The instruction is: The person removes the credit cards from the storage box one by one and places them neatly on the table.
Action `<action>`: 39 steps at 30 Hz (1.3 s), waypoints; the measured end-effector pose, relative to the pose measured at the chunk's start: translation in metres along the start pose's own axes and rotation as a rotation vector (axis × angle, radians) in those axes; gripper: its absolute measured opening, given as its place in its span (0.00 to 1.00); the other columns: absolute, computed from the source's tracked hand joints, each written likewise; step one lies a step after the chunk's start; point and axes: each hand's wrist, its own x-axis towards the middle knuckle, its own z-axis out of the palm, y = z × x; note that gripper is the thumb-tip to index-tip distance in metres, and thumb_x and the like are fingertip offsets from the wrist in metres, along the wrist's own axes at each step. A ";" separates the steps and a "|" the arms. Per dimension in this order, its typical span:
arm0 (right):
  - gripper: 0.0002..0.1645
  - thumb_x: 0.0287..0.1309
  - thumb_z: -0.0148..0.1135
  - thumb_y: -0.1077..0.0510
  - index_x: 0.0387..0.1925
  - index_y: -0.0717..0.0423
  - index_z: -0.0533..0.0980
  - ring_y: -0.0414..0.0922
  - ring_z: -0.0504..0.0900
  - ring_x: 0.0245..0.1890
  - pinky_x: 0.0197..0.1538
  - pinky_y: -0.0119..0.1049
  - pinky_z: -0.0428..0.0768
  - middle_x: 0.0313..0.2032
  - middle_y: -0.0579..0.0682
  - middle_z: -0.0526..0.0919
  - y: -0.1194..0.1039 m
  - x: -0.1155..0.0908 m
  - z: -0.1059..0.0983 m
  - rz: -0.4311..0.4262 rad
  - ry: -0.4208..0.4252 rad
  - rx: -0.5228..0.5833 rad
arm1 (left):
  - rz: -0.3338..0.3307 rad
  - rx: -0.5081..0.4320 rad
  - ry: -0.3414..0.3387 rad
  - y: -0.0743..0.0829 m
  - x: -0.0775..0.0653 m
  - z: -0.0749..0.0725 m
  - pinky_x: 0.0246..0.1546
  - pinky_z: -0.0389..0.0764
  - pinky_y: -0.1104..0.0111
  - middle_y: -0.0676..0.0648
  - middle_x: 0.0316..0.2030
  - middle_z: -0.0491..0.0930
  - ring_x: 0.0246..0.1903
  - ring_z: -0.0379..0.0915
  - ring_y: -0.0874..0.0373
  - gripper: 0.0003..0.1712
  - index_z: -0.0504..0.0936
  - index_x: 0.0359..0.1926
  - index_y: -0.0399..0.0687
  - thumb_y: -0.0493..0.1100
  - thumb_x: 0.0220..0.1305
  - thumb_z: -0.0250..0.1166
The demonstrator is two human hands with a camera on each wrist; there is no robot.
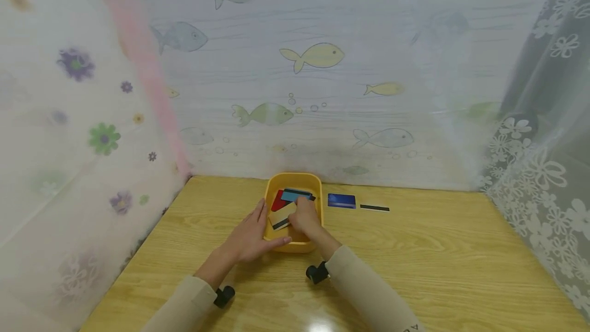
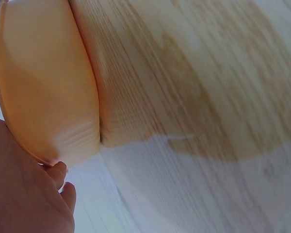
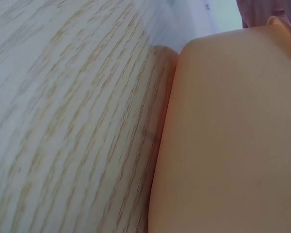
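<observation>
A yellow plastic bin (image 1: pixel 298 247) stands on the wooden table, holding several cards. Against its left side and front rim rests my left hand (image 1: pixel 251 234), fingers straight and thumb stretched along the front. My right hand (image 1: pixel 305 216) reaches down into the bin and pinches a gold card (image 1: pixel 280 216) with a dark stripe at its right edge. Behind that card lie a red card (image 1: pixel 278 200) and a light blue card (image 1: pixel 295 196); the hand partly hides them. The left wrist view shows the bin's outer wall (image 2: pixel 48 82) with fingertips at its rim.
Right of the bin, a dark blue card (image 1: pixel 341 201) lies on the table (image 1: pixel 438 250). Next to it is a light card with a black stripe (image 1: pixel 375 208). A fish-print curtain (image 1: pixel 318 91) hangs along the table's back edge, with flowered curtains at both sides.
</observation>
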 end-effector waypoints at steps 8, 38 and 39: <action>0.21 0.60 0.59 0.71 0.55 0.72 0.76 0.59 0.81 0.51 0.55 0.54 0.82 0.52 0.66 0.82 0.001 0.000 -0.002 -0.009 0.027 0.081 | -0.006 0.003 -0.006 0.002 -0.001 -0.001 0.74 0.59 0.45 0.41 0.82 0.39 0.78 0.48 0.38 0.72 0.43 0.81 0.38 0.86 0.56 0.52; 0.22 0.56 0.60 0.74 0.53 0.64 0.81 0.49 0.79 0.35 0.33 0.37 0.80 0.40 0.59 0.83 -0.001 -0.010 -0.041 -0.135 -0.005 0.177 | 0.012 -0.021 -0.003 0.002 -0.001 -0.001 0.73 0.60 0.45 0.39 0.81 0.39 0.77 0.49 0.36 0.70 0.41 0.81 0.36 0.82 0.59 0.56; 0.21 0.56 0.60 0.74 0.53 0.64 0.81 0.49 0.79 0.34 0.32 0.37 0.80 0.39 0.59 0.82 -0.001 -0.011 -0.045 -0.136 -0.008 0.188 | 0.010 -0.022 -0.003 0.002 -0.001 -0.001 0.73 0.60 0.45 0.39 0.81 0.39 0.77 0.49 0.37 0.70 0.41 0.81 0.36 0.82 0.60 0.57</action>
